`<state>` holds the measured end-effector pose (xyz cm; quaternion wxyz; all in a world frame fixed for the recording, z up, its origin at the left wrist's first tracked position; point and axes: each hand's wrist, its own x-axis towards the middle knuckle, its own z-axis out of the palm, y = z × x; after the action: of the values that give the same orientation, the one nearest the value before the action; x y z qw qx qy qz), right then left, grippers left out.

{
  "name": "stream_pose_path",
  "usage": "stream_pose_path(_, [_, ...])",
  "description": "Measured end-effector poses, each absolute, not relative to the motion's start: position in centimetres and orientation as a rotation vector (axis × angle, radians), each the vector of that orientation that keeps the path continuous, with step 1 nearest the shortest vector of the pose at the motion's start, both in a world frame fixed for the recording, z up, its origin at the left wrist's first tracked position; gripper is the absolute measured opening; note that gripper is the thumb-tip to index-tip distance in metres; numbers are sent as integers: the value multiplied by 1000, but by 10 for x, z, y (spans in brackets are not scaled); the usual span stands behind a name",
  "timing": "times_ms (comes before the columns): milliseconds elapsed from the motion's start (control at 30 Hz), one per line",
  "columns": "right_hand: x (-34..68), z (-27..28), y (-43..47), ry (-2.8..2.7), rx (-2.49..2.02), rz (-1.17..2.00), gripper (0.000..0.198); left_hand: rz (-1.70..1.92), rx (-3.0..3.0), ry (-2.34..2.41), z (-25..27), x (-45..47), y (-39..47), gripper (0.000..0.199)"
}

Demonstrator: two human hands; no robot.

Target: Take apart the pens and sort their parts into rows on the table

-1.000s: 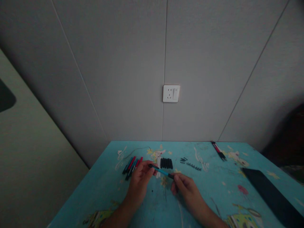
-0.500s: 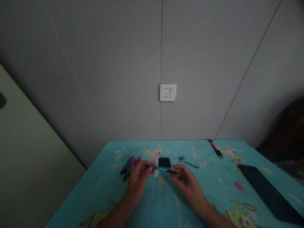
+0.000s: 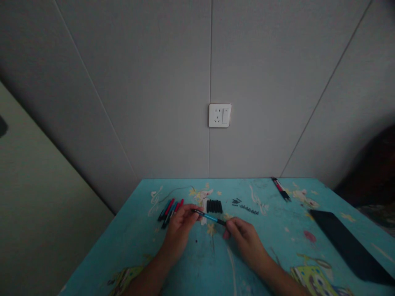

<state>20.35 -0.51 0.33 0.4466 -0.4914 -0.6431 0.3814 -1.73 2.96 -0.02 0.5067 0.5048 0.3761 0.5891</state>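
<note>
A blue pen (image 3: 211, 217) with black ends is held level between my two hands, just above the table. The fingers of my left hand (image 3: 182, 224) are closed on its left part. My right hand (image 3: 242, 232) pinches the black right end between thumb and fingers. Beside my left hand lie several red and blue pen barrels (image 3: 169, 211) with dark ends. Past the pen is a row of short black cylinders (image 3: 214, 206), with thin white sticks (image 3: 204, 221) to their left. Several small dark parts (image 3: 248, 209) lie to the right.
The table (image 3: 123, 246) has a turquoise cartoon cover. At the far right edge lies a bundle of pens (image 3: 280, 189). A dark flat board (image 3: 348, 246) rests on the right. Behind stands a grey wall with a white socket (image 3: 219, 115).
My right hand has closed from a loose, open shape onto the pen's black right end. My left hand keeps its hold. The view has shifted slightly.
</note>
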Motion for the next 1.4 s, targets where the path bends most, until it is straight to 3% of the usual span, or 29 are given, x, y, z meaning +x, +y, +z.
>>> stream_pose_path(167, [201, 4, -6, -1559, -1230, 1140, 55, 1392, 1244, 920, 1, -18, 27, 27])
stream_pose_path(300, [205, 10, -7, -1763, -1185, 876, 41, 1380, 1231, 970, 1, -21, 29, 28])
stream_pose_path(400, [213, 12, -8, -1887, -1163, 855, 44, 1353, 1232, 938, -1, -24, 31, 26])
stream_pose_path(633, [215, 14, -10, -1780, -1019, 1372, 58, 1293, 1249, 854, -6, -28, 30, 24])
stream_pose_path(700, [219, 17, -6, -1820, -1145, 1208, 59, 1315, 1236, 896, -7, -27, 32, 27])
stream_pose_path(767, [233, 21, 1, -1870, -1377, 809, 55, 1346, 1214, 944, -9, -26, 35, 31])
stream_pose_path(833, [255, 23, 9, -1852, -1634, 374, 45, 1371, 1179, 968, -10, -26, 39, 34])
stream_pose_path(933, [291, 20, 19, -1788, -1930, 73, 30, 1408, 1092, 935, -12, -26, 43, 37])
stream_pose_path(1400, [313, 3, 23, -1897, -2149, 23, 21, 1453, 855, 768, -15, -23, 46, 34])
